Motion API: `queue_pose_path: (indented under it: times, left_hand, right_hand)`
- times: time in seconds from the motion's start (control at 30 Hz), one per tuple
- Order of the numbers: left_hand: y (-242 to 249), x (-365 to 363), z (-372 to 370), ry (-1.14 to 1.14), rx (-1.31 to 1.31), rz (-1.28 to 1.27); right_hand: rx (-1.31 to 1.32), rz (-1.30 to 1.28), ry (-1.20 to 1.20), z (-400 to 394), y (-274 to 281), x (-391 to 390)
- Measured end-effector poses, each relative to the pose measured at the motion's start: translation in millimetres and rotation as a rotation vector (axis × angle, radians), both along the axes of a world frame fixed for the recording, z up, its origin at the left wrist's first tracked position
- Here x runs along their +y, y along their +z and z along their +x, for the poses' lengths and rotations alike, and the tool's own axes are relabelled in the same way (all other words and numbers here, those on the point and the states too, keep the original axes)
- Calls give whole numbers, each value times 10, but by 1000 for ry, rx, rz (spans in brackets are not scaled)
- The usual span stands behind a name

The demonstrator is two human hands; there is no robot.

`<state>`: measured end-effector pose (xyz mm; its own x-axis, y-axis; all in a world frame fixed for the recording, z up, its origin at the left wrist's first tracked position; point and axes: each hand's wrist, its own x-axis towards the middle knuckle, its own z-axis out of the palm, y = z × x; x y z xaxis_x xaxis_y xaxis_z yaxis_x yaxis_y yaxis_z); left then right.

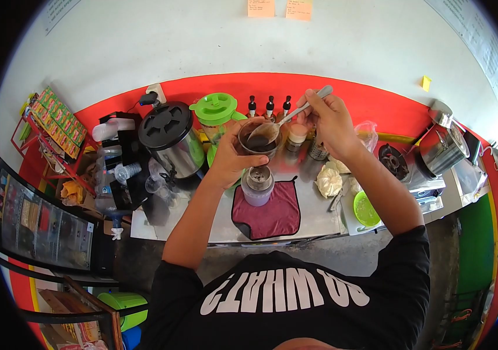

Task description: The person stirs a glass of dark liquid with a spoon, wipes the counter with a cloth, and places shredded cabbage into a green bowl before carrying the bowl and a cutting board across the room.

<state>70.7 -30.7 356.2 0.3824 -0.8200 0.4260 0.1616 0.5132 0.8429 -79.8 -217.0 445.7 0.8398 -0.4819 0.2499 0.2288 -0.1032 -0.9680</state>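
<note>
My left hand [231, 153] is wrapped round a clear cup [242, 140] with dark contents, raised above the counter. In my right hand [332, 121] a metal spoon [293, 115] is pinched by its handle. Its bowl dips down over the cup's mouth and carries a brownish smear. Right below the cup stands a pale, translucent container [257, 193] with a small metal cup [259, 175] on its top. Both rest at the upper part of a maroon cloth [281, 213] spread on the metal counter [220, 231].
Behind my hands stand a green-lidded pitcher [217, 108], a large steel canister [173, 143] and several pump-top bottles [270, 106]. To the right are a plastic bag [328, 181], a green bowl [367, 210] and a steel pot [444, 151]. A sachet rack [59, 122] stands left.
</note>
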Motion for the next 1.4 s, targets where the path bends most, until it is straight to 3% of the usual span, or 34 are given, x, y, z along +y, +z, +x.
queue_pose_path:
  times: [0.07, 0.13, 0.17, 0.23, 0.27, 0.33, 0.67, 0.83, 0.93, 1.13, 1.27, 1.4]
  left_hand:
    - [-14, 20, -10, 18, 52, 45]
    - [-42, 12, -6, 19, 47, 51]
    - [-52, 7, -7, 19, 41, 57]
    - [-57, -5, -19, 21, 13, 48]
    - [-61, -6, -27, 22, -16, 46]
    - [-42, -17, -69, 44, -36, 35]
    - [-90, 7, -49, 23, 11, 53]
    - [-122, -10, -109, 41, -6, 63]
    - [-124, 0, -155, 46, 2, 83]
    - [-143, -10, -162, 40, -2, 124]
    - [-142, -29, -154, 72, -57, 116]
    - [-168, -41, -144, 76, -75, 115]
  right_hand:
    - [-41, -45, 1, -66, 101, 64]
    - [-47, -324, -39, -152, 196, 159]
    - [-45, -326, -37, -183, 187, 171]
    - [-202, -848, -2, -239, 194, 171]
    - [-201, -852, 2, -251, 222, 187]
    - [-286, -1143, 93, -266, 276, 236]
    - [-122, -953, 390, -317, 236, 176]
    - [-79, -635, 383, -356, 277, 52]
    - [-233, -815, 338, -314, 304, -36]
    - [-197, -1048, 231, -318, 351, 26]
    - [-150, -1028, 191, -367, 250, 51]
    - [-74, -773, 161, -405, 170, 157]
